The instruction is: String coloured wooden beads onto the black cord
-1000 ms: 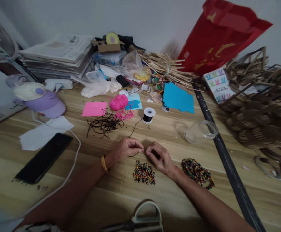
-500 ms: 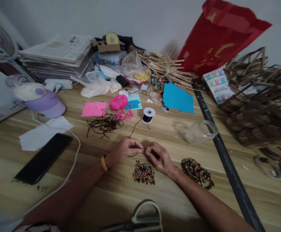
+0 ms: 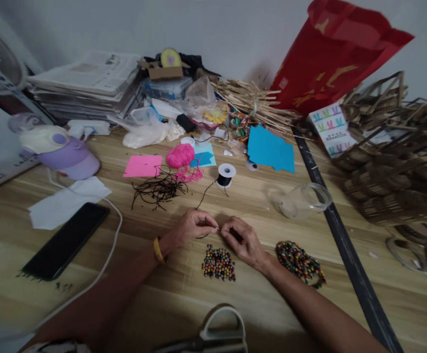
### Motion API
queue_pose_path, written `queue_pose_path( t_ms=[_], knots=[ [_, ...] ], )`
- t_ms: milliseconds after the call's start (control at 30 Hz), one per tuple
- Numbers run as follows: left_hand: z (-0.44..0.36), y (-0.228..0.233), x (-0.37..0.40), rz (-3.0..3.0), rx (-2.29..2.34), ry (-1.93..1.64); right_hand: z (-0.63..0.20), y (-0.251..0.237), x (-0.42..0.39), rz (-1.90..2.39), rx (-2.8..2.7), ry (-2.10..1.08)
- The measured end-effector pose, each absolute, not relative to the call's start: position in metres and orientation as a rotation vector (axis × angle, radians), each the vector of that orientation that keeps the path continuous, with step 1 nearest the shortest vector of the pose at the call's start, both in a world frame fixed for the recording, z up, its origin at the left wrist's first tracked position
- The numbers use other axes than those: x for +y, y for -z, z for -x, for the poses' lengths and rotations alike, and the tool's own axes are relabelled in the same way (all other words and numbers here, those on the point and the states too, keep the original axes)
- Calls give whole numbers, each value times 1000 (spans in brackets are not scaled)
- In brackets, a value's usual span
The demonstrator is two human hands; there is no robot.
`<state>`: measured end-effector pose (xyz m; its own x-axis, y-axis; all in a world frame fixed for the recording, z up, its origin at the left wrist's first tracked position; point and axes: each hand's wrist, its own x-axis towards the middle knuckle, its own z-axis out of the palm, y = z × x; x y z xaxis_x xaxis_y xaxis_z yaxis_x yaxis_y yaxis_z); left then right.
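A black phone [image 3: 66, 240] lies left; a glass jar [image 3: 305, 200] lies right.

Thin black cord [image 3: 203, 193], slack, running from black spool w/ white rim [image 3: 226, 175] upright on wood table, down to pinched fingertips, small loop below; loose pile of multicolour beads [image 3: 218, 263] just below hands

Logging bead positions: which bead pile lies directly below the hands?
The small loose bead pile, between both wrists; the larger heap of beads lies right of the right hand.
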<state>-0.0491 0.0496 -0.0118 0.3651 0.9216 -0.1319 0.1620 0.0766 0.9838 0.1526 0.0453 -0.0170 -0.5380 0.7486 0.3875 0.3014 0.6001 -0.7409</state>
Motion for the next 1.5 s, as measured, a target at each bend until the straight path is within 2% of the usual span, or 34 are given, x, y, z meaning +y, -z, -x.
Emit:
queue_pose_path(
  t_ms=[1500],
  knots=[
    [47, 11, 48, -1378, 1038, -759, -153, 18, 46, 824, -2132, -787]
  ],
)
